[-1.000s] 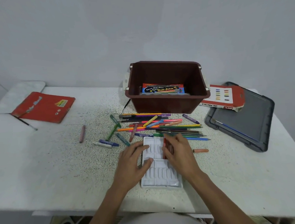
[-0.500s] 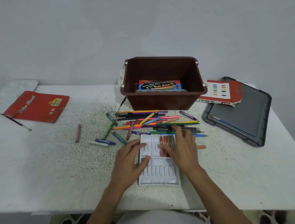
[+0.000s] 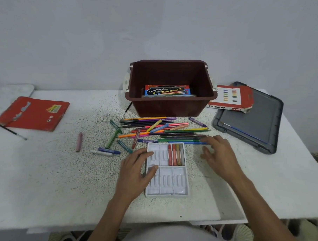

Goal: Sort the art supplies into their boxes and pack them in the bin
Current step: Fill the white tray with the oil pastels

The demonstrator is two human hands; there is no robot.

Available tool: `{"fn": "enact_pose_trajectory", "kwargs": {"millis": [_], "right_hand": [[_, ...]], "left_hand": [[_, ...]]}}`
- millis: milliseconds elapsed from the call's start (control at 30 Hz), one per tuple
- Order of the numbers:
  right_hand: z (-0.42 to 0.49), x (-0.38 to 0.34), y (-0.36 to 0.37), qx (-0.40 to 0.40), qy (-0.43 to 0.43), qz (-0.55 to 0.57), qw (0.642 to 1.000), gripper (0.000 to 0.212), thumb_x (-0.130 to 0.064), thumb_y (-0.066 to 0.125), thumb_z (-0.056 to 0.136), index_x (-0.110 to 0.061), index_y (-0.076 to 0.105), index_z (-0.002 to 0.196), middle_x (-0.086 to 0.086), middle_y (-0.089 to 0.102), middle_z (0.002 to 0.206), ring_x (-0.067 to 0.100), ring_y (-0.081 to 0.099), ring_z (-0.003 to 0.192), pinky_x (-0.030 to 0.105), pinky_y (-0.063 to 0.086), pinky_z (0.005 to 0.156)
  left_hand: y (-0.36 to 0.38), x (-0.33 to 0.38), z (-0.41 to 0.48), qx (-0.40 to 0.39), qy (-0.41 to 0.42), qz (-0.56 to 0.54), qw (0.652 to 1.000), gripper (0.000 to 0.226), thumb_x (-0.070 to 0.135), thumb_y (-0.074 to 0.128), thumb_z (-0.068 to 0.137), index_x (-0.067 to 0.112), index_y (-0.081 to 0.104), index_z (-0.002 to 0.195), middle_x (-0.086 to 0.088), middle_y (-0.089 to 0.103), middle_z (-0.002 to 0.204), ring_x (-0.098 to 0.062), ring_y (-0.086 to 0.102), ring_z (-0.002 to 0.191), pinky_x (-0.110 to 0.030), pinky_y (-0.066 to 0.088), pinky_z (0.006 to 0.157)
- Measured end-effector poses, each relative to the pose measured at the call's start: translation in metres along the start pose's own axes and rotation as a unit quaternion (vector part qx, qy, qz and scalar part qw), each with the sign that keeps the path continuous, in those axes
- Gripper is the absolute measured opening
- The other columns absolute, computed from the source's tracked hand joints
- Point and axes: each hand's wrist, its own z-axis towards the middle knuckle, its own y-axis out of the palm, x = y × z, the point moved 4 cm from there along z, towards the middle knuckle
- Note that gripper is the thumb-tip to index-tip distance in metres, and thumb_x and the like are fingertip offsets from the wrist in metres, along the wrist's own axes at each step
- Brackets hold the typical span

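Table [image 3: 47,180]: one white speckled top. Its near edge runs at 6 o'clock, just past your tray. Open surface shows at 8 o'clock and at 4 o'clock from the tray.
Grey lid [image 3: 254,119]: one, at 2 o'clock, and its corner overhangs the table's right edge.
Bin [image 3: 172,107]: one brown bin at 12 o'clock, with one water colour box [image 3: 168,90] lying inside.
Red folder [image 3: 32,115]: one, far out at 10 o'clock, with one paintbrush [image 3: 11,131] beside it.
Oil pastels box [image 3: 230,97]: one, at 1 o'clock, resting partly on the grey lid and touching the bin.
Pencil pile [image 3: 164,131]: pencils, pens and crayons overlap between bin and tray, too tangled to count. One pink crayon [image 3: 79,144] lies apart at 10 o'clock.
Tray [image 3: 166,183]: one white tray with six compartments. Four pastels [image 3: 176,154] fill the far right one.
Left hand [image 3: 134,168]: your thumb and fingers lie relaxed on the tray's left rim.
Right hand [image 3: 219,154]: at 3 o'clock of the tray, your fingers are spread wide and hold nothing, with the tips near the pile's edge.
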Motion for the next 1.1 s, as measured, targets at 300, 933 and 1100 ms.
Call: {"fn": "enact_pose_trajectory", "kwargs": {"millis": [300, 933, 1100], "right_hand": [[-0.010, 0.015, -0.008, -0.085, -0.033, -0.086, 0.992, 0.023, -0.017, 0.067, 0.090, -0.021, 0.071, 0.113, 0.004, 0.060, 0.108, 0.028, 0.050, 0.099, 0.033, 0.042, 0.078], [0.001, -0.078, 0.041, -0.071, -0.031, 0.199, 0.977, 0.014, -0.016, 0.062, 0.094, -0.025, 0.061, 0.105, -0.009, 0.068, 0.076, 0.002, 0.065, 0.069, 0.024, 0.056, 0.064], [0.003, -0.082, 0.053, -0.061, -0.064, 0.160, 0.983, 0.012, -0.015, 0.063, 0.093, -0.019, 0.063, 0.104, -0.005, 0.067, 0.081, 0.008, 0.064, 0.072, 0.033, 0.054, 0.068]], "left_hand": [[0.000, 0.001, 0.000, -0.001, -0.002, -0.006, 1.000, 0.047, 0.057, 0.053, 0.089, 0.033, 0.058, 0.129, 0.016, 0.048, 0.135, -0.008, 0.045, 0.126, -0.042, 0.038, 0.104], [-0.001, 0.004, 0.000, 0.006, 0.008, 0.007, 1.000, 0.046, 0.057, 0.053, 0.090, 0.032, 0.058, 0.128, 0.015, 0.049, 0.133, -0.005, 0.046, 0.123, -0.031, 0.032, 0.099], [-0.001, 0.003, 0.000, 0.007, 0.010, 0.009, 1.000, 0.045, 0.056, 0.053, 0.090, 0.033, 0.057, 0.129, 0.016, 0.048, 0.133, -0.003, 0.044, 0.123, -0.030, 0.033, 0.098]]}}
